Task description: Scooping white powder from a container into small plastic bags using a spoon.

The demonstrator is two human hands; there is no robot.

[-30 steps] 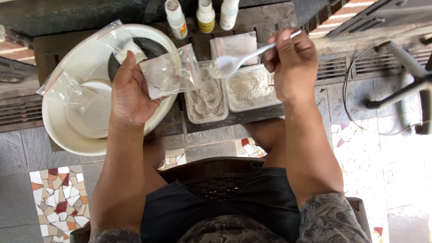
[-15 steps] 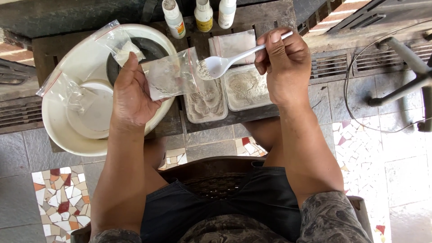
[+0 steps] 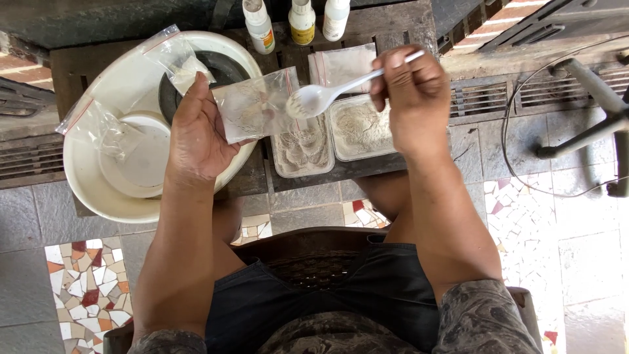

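— So where does the small clear bag point(image 3: 254, 105) sit relative to the spoon?

— Directly to the spoon's left. The left hand point(image 3: 196, 134) pinches the bag by its left edge, thumb against fingers, with the open mouth turned toward the right hand point(image 3: 409, 95).

— And the white plastic spoon point(image 3: 327, 95)?

— Its long axis runs almost level, handle up to the right inside the closed right fist, bowl pointing left. The bowl, carrying pale powder, is just at the bag's mouth, touching or nearly so; I can't tell which.

— What lies underneath?

— Two clear trays of powder point(image 3: 303, 147) on the dark wooden bench point(image 3: 386, 19), right below the spoon. The cream basin point(image 3: 98, 190) with more bags sits well to the left, behind the left hand.

— Which hand is nearer the opening?

— The right; the spoon's axis lines up with it.
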